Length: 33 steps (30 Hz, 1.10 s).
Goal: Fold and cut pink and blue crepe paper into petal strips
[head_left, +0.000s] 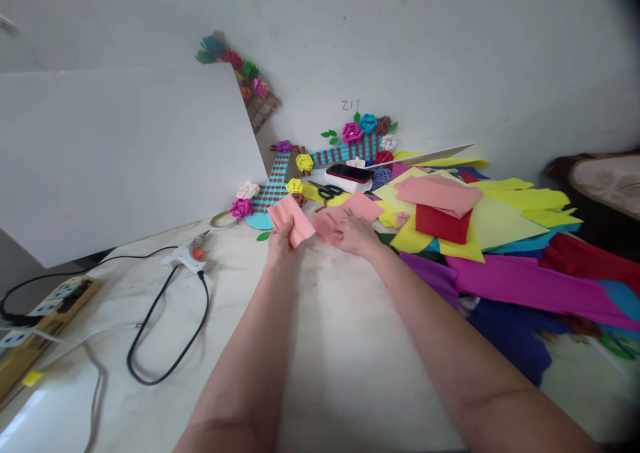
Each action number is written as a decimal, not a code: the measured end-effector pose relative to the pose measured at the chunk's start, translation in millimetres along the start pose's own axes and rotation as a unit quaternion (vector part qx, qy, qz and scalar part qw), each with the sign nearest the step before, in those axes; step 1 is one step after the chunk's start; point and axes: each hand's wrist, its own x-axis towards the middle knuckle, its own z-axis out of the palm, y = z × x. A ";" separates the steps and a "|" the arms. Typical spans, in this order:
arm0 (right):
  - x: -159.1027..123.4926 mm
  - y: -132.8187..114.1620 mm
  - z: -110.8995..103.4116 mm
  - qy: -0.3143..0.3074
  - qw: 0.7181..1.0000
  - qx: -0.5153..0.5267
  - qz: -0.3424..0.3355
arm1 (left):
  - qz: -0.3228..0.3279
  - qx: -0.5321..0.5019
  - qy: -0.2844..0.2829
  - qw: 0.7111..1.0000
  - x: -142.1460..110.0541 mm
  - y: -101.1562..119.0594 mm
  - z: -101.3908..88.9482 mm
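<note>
My left hand (281,241) pinches a folded piece of pink crepe paper (299,222), thumb on top, and holds it above the table. A second pink paper piece (367,208) lies to the right. My right hand (357,236) has its fingers bent around the near left part of that sheet, close to the first piece. Behind the hands are dark-handled scissors (330,191) and a phone (350,172) resting on a white box (349,184). Woven turquoise and brown decorations (275,185) with paper flowers stand by the wall.
A white glue gun (184,258) with a black cord lies at left, near a power strip (50,306). A large white board (130,153) leans at upper left. Coloured paper sheets (510,230) are heaped at right. A roll of tape (223,221) sits near the board.
</note>
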 end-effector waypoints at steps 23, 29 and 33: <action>0.3 -15.3 7.9 0.095 0.990 0.049 0.087 | -0.173 -0.020 -0.013 0.985 -1.5 26.1 0.4; -2.0 -32.5 8.5 0.077 0.993 0.072 0.048 | -0.212 0.061 -0.078 0.972 -8.8 37.2 0.2; -4.2 -45.9 15.0 0.026 0.997 0.075 -0.014 | -0.210 0.130 -0.100 0.964 -11.4 33.9 7.4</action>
